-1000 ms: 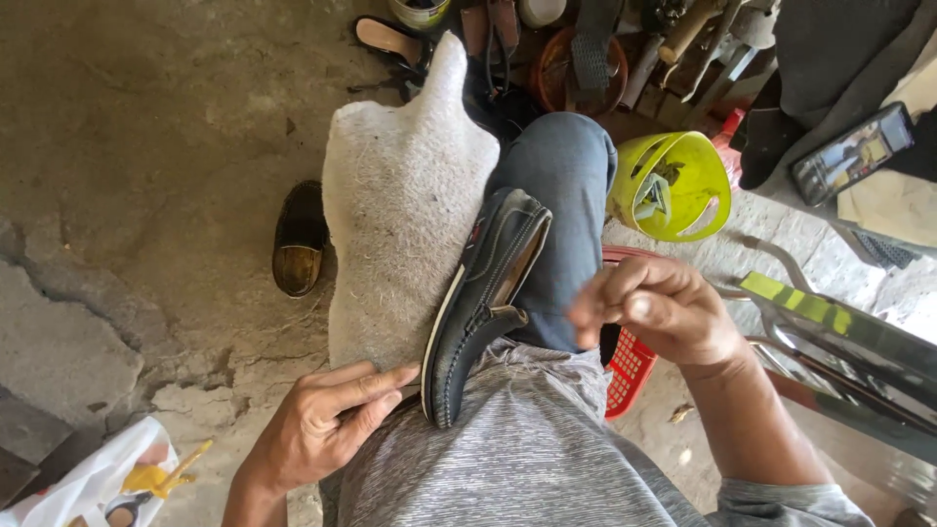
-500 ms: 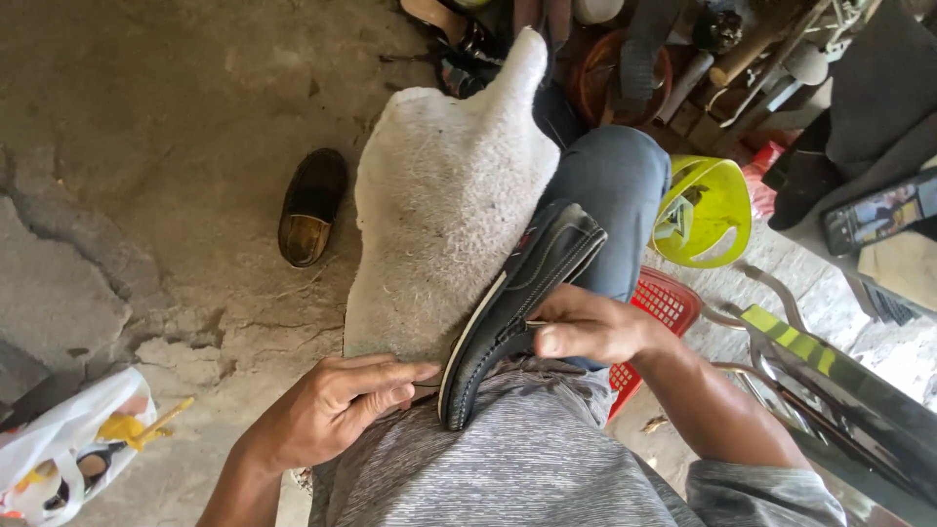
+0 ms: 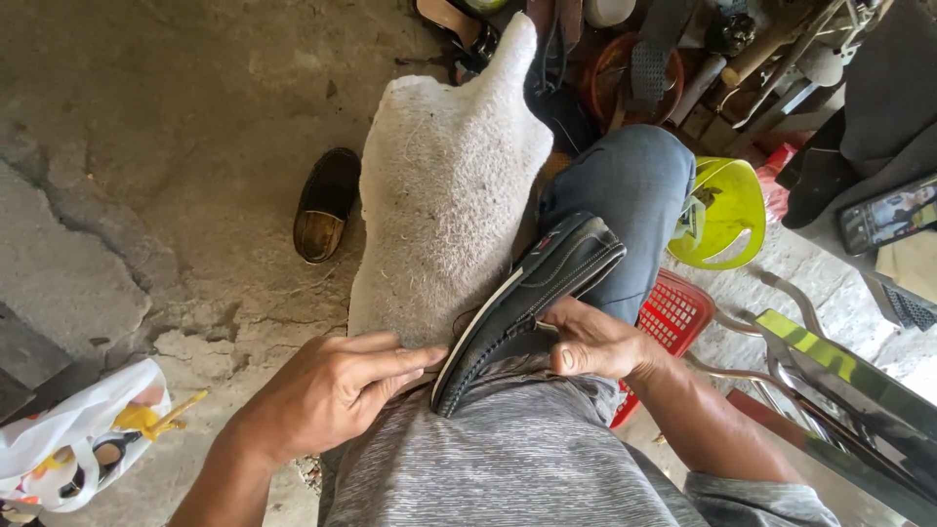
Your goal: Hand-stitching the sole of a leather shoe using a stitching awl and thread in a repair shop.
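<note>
The right hand (image 3: 595,344) has its grip closed on the upper of the dark slip-on shoe (image 3: 522,303), thumb on top near the opening and fingers tucked under the far side. A second ago that hand hung free above the lap, fingers pinched together as if holding something small; half a second ago it had come down to the shoe's side, and now it sits lower, pressed against the upper by the heel. The left hand (image 3: 327,390) holds nothing: it lies flat, fingers stretched out, their tips touching the pale sole edge at the heel, much as it did a second ago.

The shoe lies on its side across the person's lap, heel toward the grey shirt (image 3: 508,459), toe pointing away over the jeans-clad knee (image 3: 634,185), resting partly against the white fleecy pad (image 3: 444,205) draped over the other leg. It has barely shifted between the pictures.

Going by that change, both hands have settled on the shoe and it is now braced from both sides.

Another brown shoe (image 3: 327,205) sits on the concrete floor (image 3: 146,146) well to the left; a yellow-green plastic container (image 3: 727,210) and a red basket (image 3: 669,317) stand just beside the knee.
</note>
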